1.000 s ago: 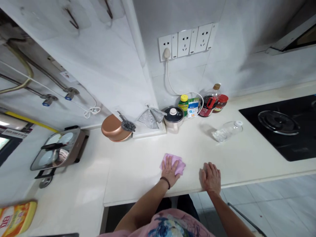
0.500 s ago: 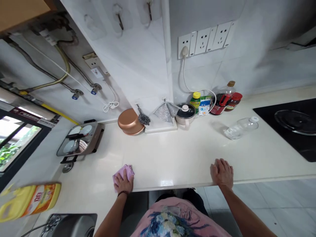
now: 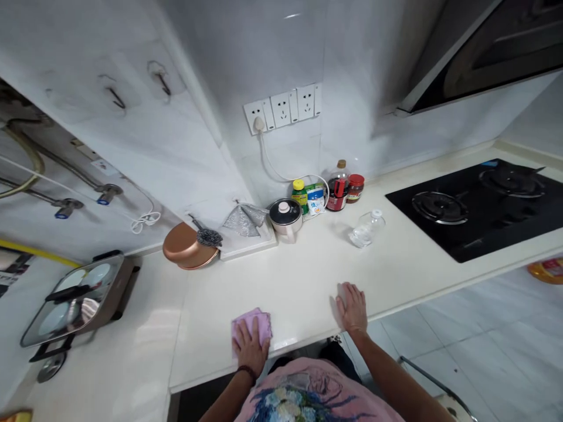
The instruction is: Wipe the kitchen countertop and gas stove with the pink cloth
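Observation:
A folded purple cloth (image 3: 263,322) lies on the pale countertop near its front edge. My left hand (image 3: 251,346) presses down on it from above, fingers stretched over the fabric, a dark bracelet at the wrist. Farther right, my right hand (image 3: 353,308) rests on the bare counter by the front edge with its fingers stretched out and nothing in it. Beyond that hand, a clear bottle with a white cap (image 3: 368,228) stands on the counter, touched by neither hand.
Along the wall stand a copper pot (image 3: 187,246), a small lidded cooker (image 3: 285,220), a yellow-capped bottle (image 3: 299,196), a dark sauce bottle (image 3: 338,190) and a red-lidded jar (image 3: 355,189). A gas hob (image 3: 475,205) is at right, an electric pan (image 3: 81,299) at left.
My left hand has slid the cloth rightward along the counter. My right hand's fingers, more curled before, now lie straighter. The camera view has swung to the right, showing more of the hob.

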Motion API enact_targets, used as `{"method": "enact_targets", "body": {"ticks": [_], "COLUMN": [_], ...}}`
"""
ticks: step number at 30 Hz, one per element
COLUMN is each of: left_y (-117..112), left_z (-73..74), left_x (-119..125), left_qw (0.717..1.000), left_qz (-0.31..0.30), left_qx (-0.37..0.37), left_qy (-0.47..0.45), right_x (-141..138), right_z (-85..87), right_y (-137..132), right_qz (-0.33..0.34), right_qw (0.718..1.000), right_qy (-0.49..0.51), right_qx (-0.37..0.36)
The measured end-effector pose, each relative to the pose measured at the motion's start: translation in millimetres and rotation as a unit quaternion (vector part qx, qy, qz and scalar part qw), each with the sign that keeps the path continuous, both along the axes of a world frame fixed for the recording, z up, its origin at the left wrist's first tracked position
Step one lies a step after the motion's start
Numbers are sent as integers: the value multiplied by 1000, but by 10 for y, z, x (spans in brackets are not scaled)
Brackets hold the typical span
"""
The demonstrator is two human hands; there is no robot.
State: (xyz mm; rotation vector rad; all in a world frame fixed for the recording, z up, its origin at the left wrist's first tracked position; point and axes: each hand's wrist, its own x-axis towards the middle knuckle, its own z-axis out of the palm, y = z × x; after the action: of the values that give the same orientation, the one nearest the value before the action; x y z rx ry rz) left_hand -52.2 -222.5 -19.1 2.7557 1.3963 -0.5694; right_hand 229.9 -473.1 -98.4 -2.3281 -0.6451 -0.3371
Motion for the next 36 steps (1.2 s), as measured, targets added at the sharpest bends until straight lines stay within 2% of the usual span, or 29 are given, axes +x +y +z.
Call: {"method": "enact_targets", "body": {"ticks": [2,4,8,11,14,17,20,26,31,36], "left_y": [-289,-583,-1155,-1466,-1589,-1545,-1397,-933,-499,-178], "left_z": [16,17,10,24,41,43,43,121,237,310], "left_x": [421,855,1695,2235,2648,2945,3212,3911,4538,4923], "left_qw": [996,979,918,894,898,908,926,959,972,974], "left_qz": [-79,-163,-317,-368,-362,-348,-319,-231,-182,-166], "left_qx": [-50,-116,-221,-229,-220,-204,-179,-132,-109,-106], "left_qy": [-7,-25,-85,-113,-119,-113,-96,-93,-102,-110], "right_x": [-33,-52,77,400,832,1183,1330,1276,1264,1259], "right_z": [43,74,68,19,-36,-79,-105,-94,-53,-6], "right_y": [-7,-36,-300,-741,-1228,-1522,-1580,-1522,-1523,-1523], "right_qz": [22,44,61,39,2,-12,-4,-11,-18,-14], "right_qw": [999,998,995,998,1000,998,997,996,996,996], "right_qy": [10,19,38,32,9,-18,-32,-29,-27,-19], "right_qx": [24,49,66,28,-23,-57,-77,-83,-85,-89]}}
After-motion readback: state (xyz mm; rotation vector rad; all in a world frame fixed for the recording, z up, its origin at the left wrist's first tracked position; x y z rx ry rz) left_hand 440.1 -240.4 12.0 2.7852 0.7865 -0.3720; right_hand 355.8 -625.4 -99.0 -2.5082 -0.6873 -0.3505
